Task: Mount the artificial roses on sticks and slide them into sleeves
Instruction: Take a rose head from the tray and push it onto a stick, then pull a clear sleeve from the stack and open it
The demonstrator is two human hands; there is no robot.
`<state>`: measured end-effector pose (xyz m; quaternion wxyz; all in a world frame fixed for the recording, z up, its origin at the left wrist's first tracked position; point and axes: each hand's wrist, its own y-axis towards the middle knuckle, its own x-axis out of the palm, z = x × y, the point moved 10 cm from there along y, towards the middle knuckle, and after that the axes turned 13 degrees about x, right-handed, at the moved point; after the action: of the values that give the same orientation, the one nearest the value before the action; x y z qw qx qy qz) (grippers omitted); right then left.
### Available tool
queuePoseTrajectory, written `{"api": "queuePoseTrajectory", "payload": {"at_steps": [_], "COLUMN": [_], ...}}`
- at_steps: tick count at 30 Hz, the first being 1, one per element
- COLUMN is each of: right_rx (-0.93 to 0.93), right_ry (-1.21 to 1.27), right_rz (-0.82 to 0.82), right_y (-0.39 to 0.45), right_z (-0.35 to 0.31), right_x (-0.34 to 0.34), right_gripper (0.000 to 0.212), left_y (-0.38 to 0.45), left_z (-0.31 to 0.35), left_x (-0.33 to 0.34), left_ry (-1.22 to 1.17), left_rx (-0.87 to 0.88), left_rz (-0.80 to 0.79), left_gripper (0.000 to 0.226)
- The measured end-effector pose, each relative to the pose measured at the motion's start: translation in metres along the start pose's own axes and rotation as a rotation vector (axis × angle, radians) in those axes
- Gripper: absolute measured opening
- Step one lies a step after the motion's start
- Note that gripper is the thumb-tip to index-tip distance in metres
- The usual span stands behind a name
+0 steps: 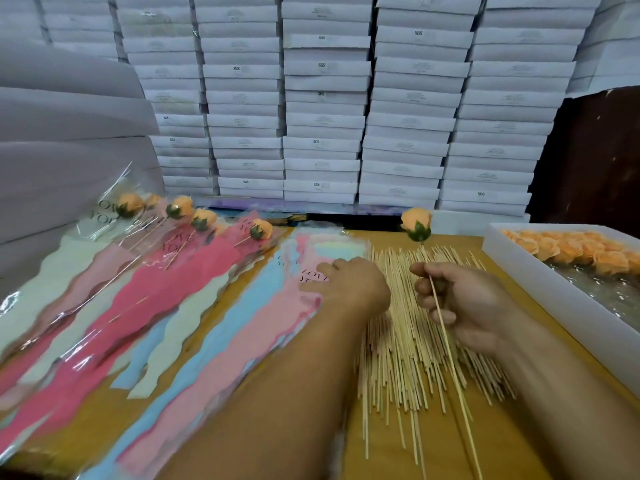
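Right hand pinches rose stick over loose sticks; left hand presses sleeves.

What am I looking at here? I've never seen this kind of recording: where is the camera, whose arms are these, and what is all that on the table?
There is no machine: a person wears one camera on the head, looking down at their own arms. The right hand pinches a thin stick with an orange rose already mounted on its top. The left hand rests on a stack of empty coloured sleeves. Between the hands lies a pile of spare sticks. Far left are finished roses in sleeves; at right, a white tray of loose rose heads. White boxes are stacked behind.
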<state>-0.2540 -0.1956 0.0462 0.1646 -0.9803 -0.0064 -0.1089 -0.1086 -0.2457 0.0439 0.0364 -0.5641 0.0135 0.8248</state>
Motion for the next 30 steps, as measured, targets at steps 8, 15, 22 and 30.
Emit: {"api": "queuePoseTrajectory", "payload": {"at_steps": [8, 15, 22, 30], "right_rx": [0.009, 0.015, 0.033, 0.043], "right_ry": [-0.075, -0.108, -0.132, -0.159], "right_rz": [0.036, 0.005, -0.009, -0.022], "right_y": [0.009, 0.008, 0.005, 0.006], "right_z": [0.004, 0.006, 0.007, 0.010], "right_x": [-0.011, -0.007, -0.004, -0.001], "right_gripper": [0.023, 0.022, 0.023, 0.023], "left_y": [0.010, 0.025, 0.022, 0.011], "left_z": [-0.029, -0.071, -0.082, -0.078], "left_x": [-0.021, -0.040, -0.047, -0.060], "left_ry": [0.208, 0.317, 0.216, 0.132], "left_rx": [0.202, 0.208, 0.269, 0.257], "left_rz": [-0.293, -0.136, 0.149, 0.214], "left_gripper": [0.045, 0.038, 0.030, 0.018]}}
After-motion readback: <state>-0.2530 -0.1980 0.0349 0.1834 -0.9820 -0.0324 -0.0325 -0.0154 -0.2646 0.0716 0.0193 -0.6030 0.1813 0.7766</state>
